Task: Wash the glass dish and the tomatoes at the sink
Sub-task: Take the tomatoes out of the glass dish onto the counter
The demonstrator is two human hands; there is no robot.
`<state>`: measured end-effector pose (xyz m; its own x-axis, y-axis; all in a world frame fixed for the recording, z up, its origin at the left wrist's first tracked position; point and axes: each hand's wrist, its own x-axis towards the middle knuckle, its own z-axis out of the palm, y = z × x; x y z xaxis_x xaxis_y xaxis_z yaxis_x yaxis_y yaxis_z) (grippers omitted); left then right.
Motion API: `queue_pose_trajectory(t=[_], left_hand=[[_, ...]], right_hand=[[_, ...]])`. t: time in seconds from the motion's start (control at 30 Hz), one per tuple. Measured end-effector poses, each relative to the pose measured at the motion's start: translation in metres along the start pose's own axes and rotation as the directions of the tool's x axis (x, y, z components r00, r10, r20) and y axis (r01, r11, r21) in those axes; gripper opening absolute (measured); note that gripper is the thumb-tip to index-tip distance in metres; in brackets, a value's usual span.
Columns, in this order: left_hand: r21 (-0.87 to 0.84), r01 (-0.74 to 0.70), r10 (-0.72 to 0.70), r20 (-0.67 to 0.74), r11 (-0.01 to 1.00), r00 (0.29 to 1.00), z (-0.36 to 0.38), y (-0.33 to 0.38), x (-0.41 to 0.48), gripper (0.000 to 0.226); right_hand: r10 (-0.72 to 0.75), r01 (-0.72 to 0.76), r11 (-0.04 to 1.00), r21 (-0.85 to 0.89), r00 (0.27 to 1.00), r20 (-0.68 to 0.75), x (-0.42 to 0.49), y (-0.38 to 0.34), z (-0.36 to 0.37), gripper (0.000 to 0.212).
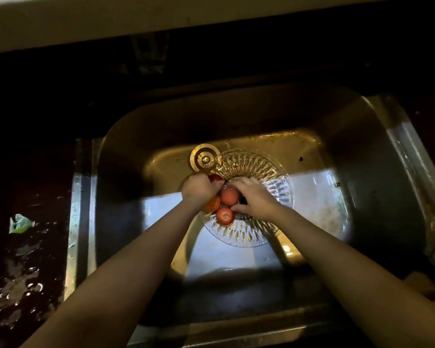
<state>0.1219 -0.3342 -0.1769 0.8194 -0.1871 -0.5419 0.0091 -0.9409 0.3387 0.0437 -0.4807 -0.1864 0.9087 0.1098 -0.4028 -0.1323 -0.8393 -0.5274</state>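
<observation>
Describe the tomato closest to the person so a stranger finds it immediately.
Look in the steel sink at the patterned glass dish. Of its tomatoes, this tomato lies nearest the person, by the near rim; its neighbours sit farther in, between the left hand and right hand.

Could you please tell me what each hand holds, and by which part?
The left hand grips a red tomato around its near side. The right hand lies over the other tomatoes; a grip cannot be told.

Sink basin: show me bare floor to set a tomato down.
Bare floor: right of the glass dish up to the sink's right wall, and left of it past the left forearm. Crowded: the dish's middle, where left hand and right hand cover the tomatoes, and the drain at its rim.
</observation>
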Motion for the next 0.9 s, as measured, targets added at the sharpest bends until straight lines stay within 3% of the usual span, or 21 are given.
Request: queue_pose_trajectory(t=[0.2, 0.47, 0.63, 0.9], left_hand=[[0.013, -0.051, 0.051, -0.015, 0.999, 0.999, 0.001, -0.001, 0.001, 0.034], [-0.194, -0.22, 0.201, -0.111, 0.956, 0.973, -0.02, -0.008, -0.023, 0.045], [-0.305, -0.225, 0.159, -0.225, 0.926, 0.961, -0.06, -0.019, -0.057, 0.053], [-0.403, -0.276, 0.056, -0.479, 0.872, 0.876, -0.131, -0.073, -0.12, 0.052]], right_hand=[[0.029, -0.024, 0.988, 0.152, 0.999, -0.031, 0.007, 0.001, 0.007, 0.052], [0.03, -0.001, 0.955, 0.298, 0.996, -0.09, -0.01, -0.016, -0.009, 0.05], [0.009, 0.065, 0.921, 0.384, 0.982, -0.188, -0.015, -0.055, -0.041, 0.049], [-0.174, 0.25, 0.924, 0.291, 0.949, -0.261, 0.004, -0.157, -0.072, 0.051]])
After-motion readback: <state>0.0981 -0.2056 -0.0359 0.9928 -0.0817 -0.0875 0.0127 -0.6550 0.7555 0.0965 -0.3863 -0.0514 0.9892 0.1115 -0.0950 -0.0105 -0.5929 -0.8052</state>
